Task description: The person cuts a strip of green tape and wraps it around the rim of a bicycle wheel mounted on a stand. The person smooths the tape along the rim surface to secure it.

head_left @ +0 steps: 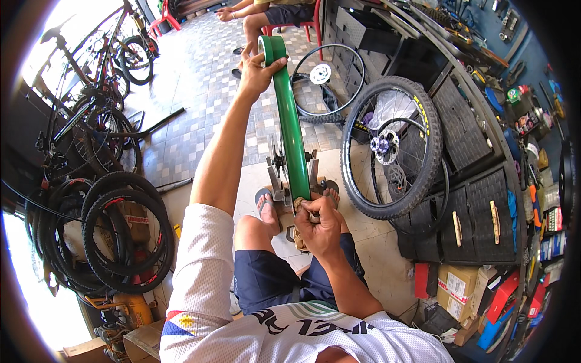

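My left hand (262,77), arm stretched forward, grips a roll of wide green tape (273,46). From the roll a glossy green strip (292,130) runs straight back toward me. At its near end my right hand (321,227) is closed, the fingers pinched at the end of the strip. A crumpled beige piece (299,239) shows beside and below this hand; I cannot tell what it is. Under the strip, between my feet, stands a metal wheel stand (272,175), with an axle end (278,161) showing on one side. The strip hides most of what the stand carries.
On the right, a knobby-tyred wheel (393,148) leans against dark cabinets (466,224). A bare rim (327,78) stands farther off. Several tyres (124,233) hang at left, with bicycles (100,103) beyond. A seated person (260,24) is ahead; boxes (457,290) lie lower right.
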A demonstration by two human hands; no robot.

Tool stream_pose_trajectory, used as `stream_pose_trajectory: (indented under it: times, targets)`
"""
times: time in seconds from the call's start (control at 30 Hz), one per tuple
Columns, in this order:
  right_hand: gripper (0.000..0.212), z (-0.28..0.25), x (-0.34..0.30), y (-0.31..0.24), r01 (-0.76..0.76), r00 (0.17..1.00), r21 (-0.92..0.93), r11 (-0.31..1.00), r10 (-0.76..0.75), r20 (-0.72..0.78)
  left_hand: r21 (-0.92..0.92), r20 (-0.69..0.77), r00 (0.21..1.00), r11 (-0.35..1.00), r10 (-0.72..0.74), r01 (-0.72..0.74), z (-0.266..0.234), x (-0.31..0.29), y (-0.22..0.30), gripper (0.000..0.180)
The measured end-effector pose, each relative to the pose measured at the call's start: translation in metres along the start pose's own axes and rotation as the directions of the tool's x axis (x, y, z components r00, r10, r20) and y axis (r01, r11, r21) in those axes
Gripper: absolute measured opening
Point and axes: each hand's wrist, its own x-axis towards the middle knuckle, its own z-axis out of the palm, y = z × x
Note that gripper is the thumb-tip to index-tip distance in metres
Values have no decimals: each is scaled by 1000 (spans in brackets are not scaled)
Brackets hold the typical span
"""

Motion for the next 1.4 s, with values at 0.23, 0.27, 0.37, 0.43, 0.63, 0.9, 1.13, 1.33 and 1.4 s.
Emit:
stream_pose_trajectory:
  times: [0.23,0.27,0.37,0.43,0.63,0.9,1.13,1.33,1.4]
  targets:
    - [17,-1,-1,0,-37,999,1,999,37,8,-13,-10,1000,1000,-2,2,1,-3,2,42]
    - [17,-1,-1,0,-29,1000,-1,1000,29,7,-16,-11,1000,1000,0,0,1,-3,1,42]
    - [16,0,0,0,-13,1000,-5,1000,13,7,-24,-19,1000,1000,-7,7,2,-3,-3,40]
    - [16,0,0,0,-16,1000,-1,1000,16,5,-30,-18,1000,999,-12,12,2,-2,-3,39]
    - [15,-1,0,1,16,1000,-26,1000,-16,-1,92,-38,998,994,-57,61,2,-5,7,48]
    - [14,2,0,-3,-29,1000,17,999,29,1,94,-45,990,986,-135,138,3,-6,2,44]
    - [15,-2,-4,3,-10,1000,-40,999,10,1,-212,308,781,762,-543,612,-1,-10,34,48]
    - [13,4,-5,-11,74,985,-245,967,-109,-135,-347,319,828,756,-462,555,-12,-20,47,35]
    - [14,-1,4,-15,74,987,-343,936,-119,-111,-359,319,832,754,-454,550,-15,-22,49,35]
